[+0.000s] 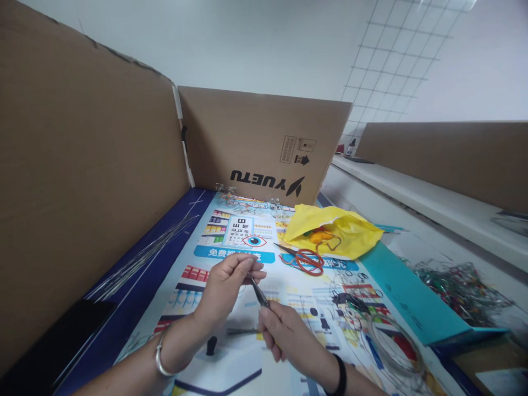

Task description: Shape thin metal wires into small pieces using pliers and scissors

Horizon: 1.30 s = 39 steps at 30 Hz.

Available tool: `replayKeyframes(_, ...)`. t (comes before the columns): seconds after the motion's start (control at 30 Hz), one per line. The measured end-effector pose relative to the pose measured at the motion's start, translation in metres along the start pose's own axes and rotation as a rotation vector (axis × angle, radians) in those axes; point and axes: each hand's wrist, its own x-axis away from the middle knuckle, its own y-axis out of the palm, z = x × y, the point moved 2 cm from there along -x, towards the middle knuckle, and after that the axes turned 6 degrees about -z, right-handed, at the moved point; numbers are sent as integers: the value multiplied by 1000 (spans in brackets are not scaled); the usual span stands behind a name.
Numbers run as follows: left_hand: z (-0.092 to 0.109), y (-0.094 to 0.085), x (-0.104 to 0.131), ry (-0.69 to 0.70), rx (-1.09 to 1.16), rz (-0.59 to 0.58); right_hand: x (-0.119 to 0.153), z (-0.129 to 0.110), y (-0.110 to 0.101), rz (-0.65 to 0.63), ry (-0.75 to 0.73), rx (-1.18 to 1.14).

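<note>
Two hands met over the desk [134,311]. The right hand [291,333] was curled shut around the pliers [260,296], which slanted up and away, with their tip right by the fingers of the left hand [225,283]. That hand had its thumb and finger pinched together; whatever was in the pinch was too small to tell. A silver bangle [159,353] was on the left wrist, and a black band [341,375] was on the right one.

Under the hands lay a bright sheet [243,368] with an eye on it. Past the pliers, the red scissors [307,261] lay just beside a yellow bag [358,234], which gaped and had orange stuff [319,236] in it. A wire coil [418,356] lay to the right, near a teal box [412,294]. Long thin wires [144,254] lay far to the left. Brown card [247,137] stood at the back.
</note>
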Motion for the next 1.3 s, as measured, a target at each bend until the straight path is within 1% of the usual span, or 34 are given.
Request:
replayKeyframes(0.1, -1, -1, 0, -6, 30, -18, 0, -2, -1, 26, -25, -1)
replayKeyframes(0.2, -1, 0, -1, -26, 51, -79, 0, -4, -3, 70, -68, 2)
replayKeyframes(0.3, -2, 0, -2, -45, -23, -134, -1, -3, -5, 95, -90, -15)
replayKeyframes(0.4, -3, -1, -5, -62, -86, -131, -2, -3, -5, 94, -89, -7)
replayKeyframes(0.53, -3, -3, -6, -68, -65, -143, -3, -5, -6, 97, -56, 38)
replayKeyframes(0.63, -3, -4, -5, -82, -46, -150, -3, -6, -7, 110, -83, 123)
replayKeyframes(0.73, 2, -7, -4, -97, -22, -148, -2, -5, -6, 127, -119, 219)
replayKeyframes(0.87, 15, -10, -4, -86, -36, -200, -2, -2, -5, 95, -106, 259)
replayKeyframes(0.97, 23, -13, -6, -98, -76, -209, -1, -1, -7, 89, -81, 242)
replayKeyframes(1.03, 24, -14, -8, -109, -88, -199, 0, -1, -8, 91, -77, 201)
replayKeyframes(1.2, 16, -13, -10, -86, -124, -198, -1, 1, -9, 21, -62, -8)
replayKeyframes(1.3, 10, -9, -9, -95, -120, -209, -3, 3, -9, 19, -62, -75)
